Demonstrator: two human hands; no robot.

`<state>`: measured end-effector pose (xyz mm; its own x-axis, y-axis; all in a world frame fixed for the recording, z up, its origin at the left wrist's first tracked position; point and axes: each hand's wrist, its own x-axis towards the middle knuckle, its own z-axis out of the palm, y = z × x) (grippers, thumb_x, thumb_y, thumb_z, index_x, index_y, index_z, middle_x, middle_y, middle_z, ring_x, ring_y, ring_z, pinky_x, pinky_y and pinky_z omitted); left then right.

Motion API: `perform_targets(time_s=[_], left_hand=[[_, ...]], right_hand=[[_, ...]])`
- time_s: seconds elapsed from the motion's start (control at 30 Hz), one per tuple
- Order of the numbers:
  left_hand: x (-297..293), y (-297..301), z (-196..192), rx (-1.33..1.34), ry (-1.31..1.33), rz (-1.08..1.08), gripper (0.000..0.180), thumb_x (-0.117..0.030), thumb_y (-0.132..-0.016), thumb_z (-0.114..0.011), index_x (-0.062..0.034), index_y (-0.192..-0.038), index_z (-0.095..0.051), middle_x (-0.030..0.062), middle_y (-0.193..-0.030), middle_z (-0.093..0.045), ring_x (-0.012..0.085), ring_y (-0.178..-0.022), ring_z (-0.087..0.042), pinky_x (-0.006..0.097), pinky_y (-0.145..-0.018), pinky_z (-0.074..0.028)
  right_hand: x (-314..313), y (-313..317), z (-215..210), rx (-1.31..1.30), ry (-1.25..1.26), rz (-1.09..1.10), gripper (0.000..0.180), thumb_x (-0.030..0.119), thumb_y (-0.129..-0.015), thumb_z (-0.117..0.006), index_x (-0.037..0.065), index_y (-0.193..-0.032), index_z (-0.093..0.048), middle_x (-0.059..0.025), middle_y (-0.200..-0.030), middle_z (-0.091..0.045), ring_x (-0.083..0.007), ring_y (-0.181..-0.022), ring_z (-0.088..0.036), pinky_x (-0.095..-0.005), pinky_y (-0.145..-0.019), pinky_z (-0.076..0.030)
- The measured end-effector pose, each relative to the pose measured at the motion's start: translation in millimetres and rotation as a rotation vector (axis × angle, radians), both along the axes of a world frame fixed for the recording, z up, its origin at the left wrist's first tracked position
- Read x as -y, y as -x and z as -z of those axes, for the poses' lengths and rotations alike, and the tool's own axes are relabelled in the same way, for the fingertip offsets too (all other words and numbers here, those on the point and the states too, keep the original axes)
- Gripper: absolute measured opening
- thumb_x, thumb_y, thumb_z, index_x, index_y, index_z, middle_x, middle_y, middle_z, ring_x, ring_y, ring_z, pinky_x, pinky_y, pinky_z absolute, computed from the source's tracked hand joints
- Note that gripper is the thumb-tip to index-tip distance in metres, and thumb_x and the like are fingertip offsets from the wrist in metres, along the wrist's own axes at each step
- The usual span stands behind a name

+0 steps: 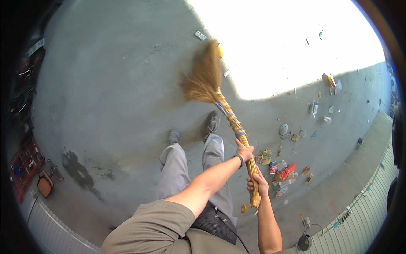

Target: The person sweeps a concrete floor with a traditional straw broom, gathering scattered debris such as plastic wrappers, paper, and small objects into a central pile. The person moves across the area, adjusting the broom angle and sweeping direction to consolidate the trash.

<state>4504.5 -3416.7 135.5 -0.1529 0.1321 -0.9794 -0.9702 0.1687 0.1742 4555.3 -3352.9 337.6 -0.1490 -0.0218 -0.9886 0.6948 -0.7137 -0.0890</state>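
A straw broom [231,117] slants across the middle of the view, its handle bound with bands and its bristles [204,80] spread and blurred over the grey floor ahead of my feet. Partway down the handle, my left hand [244,151], with a dark band at its wrist, is wrapped round it. My right hand [259,184] grips it lower, close to the handle's end. Just beyond the bristles lie a small pale card-like piece [200,35] and a yellow piece [220,50], partly hidden by the bristles.
Mixed litter with a red wrapper [288,172] is heaped to my right. More scraps, including a clear plastic piece [313,109], are scattered beyond it. Bright sunlight covers the floor at far right. A red rack [27,166] and a brown-seated chair [45,184] stand at left.
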Motion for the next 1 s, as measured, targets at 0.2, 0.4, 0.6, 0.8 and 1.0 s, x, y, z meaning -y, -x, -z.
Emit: perform_targets(time_s=[0.2, 0.4, 0.6, 0.8, 1.0], left_hand=[[-13, -2, -93, 0.003, -0.356, 0.188, 0.104, -0.021, -0.08, -0.07, -0.012, -0.152, 0.004, 0.0219, -0.111, -0.062, 0.0283, -0.075, -0.07, 0.037, -0.065, -0.06], [116, 63, -158, -0.388, -0.345, 0.272, 0.089, -0.019, -0.081, -0.068, -0.0019, -0.145, -0.009, 0.0223, -0.103, -0.063, 0.0261, -0.077, -0.07, 0.037, -0.066, -0.058], [241, 199, -172, -0.328, -0.199, -0.262, 0.084, -0.001, -0.084, -0.063, -0.0065, -0.144, -0.006, 0.0157, -0.097, -0.056, 0.0238, -0.069, -0.065, 0.037, -0.059, -0.058], [345, 399, -71, -0.526, 0.055, -0.339, 0.046, -0.005, -0.081, -0.067, 0.0015, -0.117, -0.04, 0.0144, -0.09, -0.058, 0.0268, -0.071, -0.066, 0.04, -0.063, -0.059], [308, 444, 10, -0.253, 0.153, -0.102, 0.02, -0.014, -0.085, -0.064, -0.0009, -0.097, -0.054, 0.0115, -0.078, -0.057, 0.025, -0.069, -0.063, 0.04, -0.065, -0.056]], right_hand=[[67, -5, -98, 0.02, -0.483, -0.065, 0.072, 0.008, -0.092, -0.06, 0.019, -0.155, -0.028, -0.0089, -0.078, -0.057, -0.0162, -0.056, -0.053, -0.0277, -0.046, -0.045], [180, 42, -157, -0.165, -0.396, 0.075, 0.074, 0.009, -0.089, -0.065, 0.014, -0.154, -0.032, -0.0073, -0.08, -0.059, -0.014, -0.057, -0.055, -0.0265, -0.048, -0.046], [208, 145, -122, -0.385, -0.023, -0.154, 0.074, 0.016, -0.089, -0.066, 0.019, -0.155, -0.031, -0.0077, -0.084, -0.058, -0.0129, -0.062, -0.055, -0.0256, -0.051, -0.045], [276, 338, 14, -0.47, 0.225, -0.125, 0.071, 0.015, -0.091, -0.066, 0.022, -0.153, -0.034, -0.0036, -0.076, -0.059, -0.0132, -0.059, -0.057, -0.0286, -0.051, -0.047], [236, 378, 68, -0.337, 0.269, 0.055, 0.069, 0.013, -0.089, -0.065, 0.022, -0.152, -0.037, -0.0037, -0.071, -0.057, -0.0134, -0.053, -0.055, -0.0291, -0.046, -0.046]])
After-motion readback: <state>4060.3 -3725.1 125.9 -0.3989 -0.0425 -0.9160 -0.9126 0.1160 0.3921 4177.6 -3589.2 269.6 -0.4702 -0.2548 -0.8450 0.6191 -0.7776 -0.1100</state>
